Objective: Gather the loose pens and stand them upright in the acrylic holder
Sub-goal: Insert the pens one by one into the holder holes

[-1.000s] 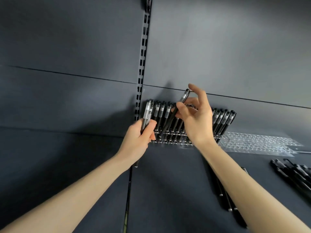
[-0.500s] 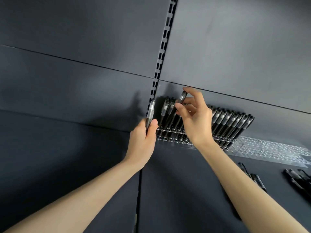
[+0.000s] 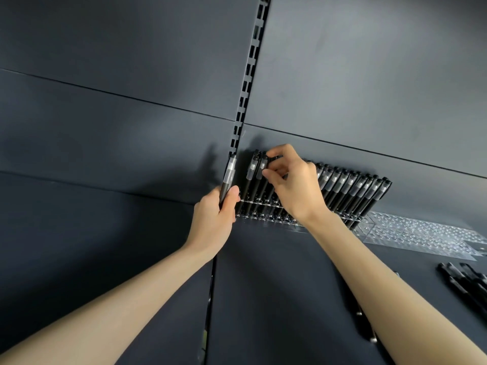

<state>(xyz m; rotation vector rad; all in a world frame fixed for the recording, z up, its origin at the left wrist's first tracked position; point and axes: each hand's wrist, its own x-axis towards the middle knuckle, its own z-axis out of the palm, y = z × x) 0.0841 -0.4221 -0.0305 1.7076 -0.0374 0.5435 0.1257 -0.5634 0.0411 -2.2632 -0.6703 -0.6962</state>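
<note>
Nearest to me, on the dark shelf, a loose pen lies partly hidden under my right forearm. A heap of loose pens lies flat at the right edge, well apart from both hands.

Further in, my left hand grips a capped pen. Its fingers and thumb are curled round the lower barrel, and the pen stands almost upright with its clear cap on top, just left of the acrylic holder. My right hand reaches over the left part of the holder. Its thumb and forefinger pinch the dark top of another pen among those already in the slots; the other fingers are curled loosely, and I cannot tell how deep that pen sits because the hand covers it.

The holder sits at the back of the shelf, and a row of standing pens leans to the right in it. Just beside its right end lies a second clear tray with its holes bare.

Behind everything rise the grey back panel and a slotted upright.
</note>
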